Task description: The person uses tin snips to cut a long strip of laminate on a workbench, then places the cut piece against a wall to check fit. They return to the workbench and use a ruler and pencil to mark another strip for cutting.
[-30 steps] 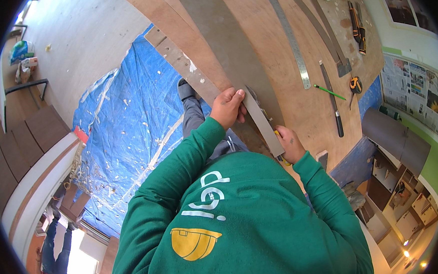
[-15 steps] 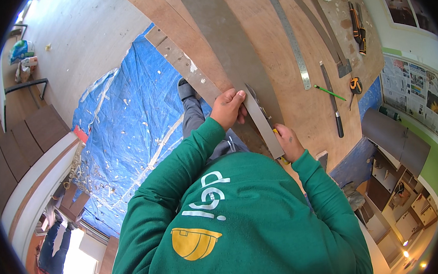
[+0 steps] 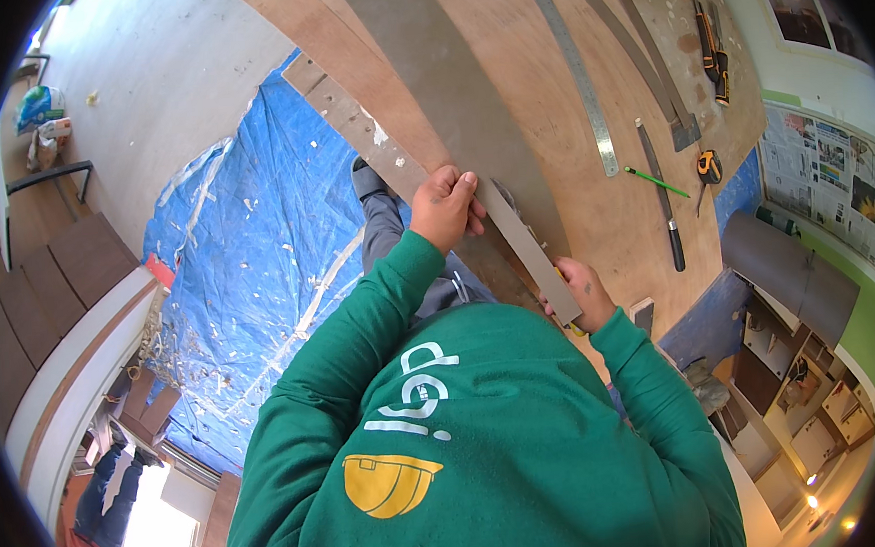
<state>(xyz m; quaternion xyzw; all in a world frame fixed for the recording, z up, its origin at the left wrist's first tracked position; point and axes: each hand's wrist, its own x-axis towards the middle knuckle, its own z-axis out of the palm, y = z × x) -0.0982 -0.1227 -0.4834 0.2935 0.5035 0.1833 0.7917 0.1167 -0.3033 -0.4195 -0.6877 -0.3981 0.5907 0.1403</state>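
My left hand (image 3: 446, 210) pinches the upper end of a narrow grey-brown strip (image 3: 528, 250) between thumb and fingers. The strip slants down to the right in front of my body. At its lower end my right hand (image 3: 589, 294) is closed around a yellow-handled scissors-like tool (image 3: 561, 274). Most of that tool is hidden behind the strip; a bit of dark metal shows past the strip's right edge. Beneath my hands, a long grey-brown sheet (image 3: 446, 82) lies along the wooden work table (image 3: 505, 69).
On the table's right lie a steel ruler (image 3: 574, 75), curved dark strips (image 3: 634, 51), a green pencil (image 3: 658, 182), a black-handled blade tool (image 3: 666, 204), a tape measure (image 3: 710, 167) and utility knives (image 3: 712, 51). Blue sheeting (image 3: 263, 204) covers the floor at left. A rolled sheet (image 3: 793, 267) sits at right.
My right hand has shifted slightly right and down with the tool. The strip's lower end has moved the same way; my left hand has moved slightly left.
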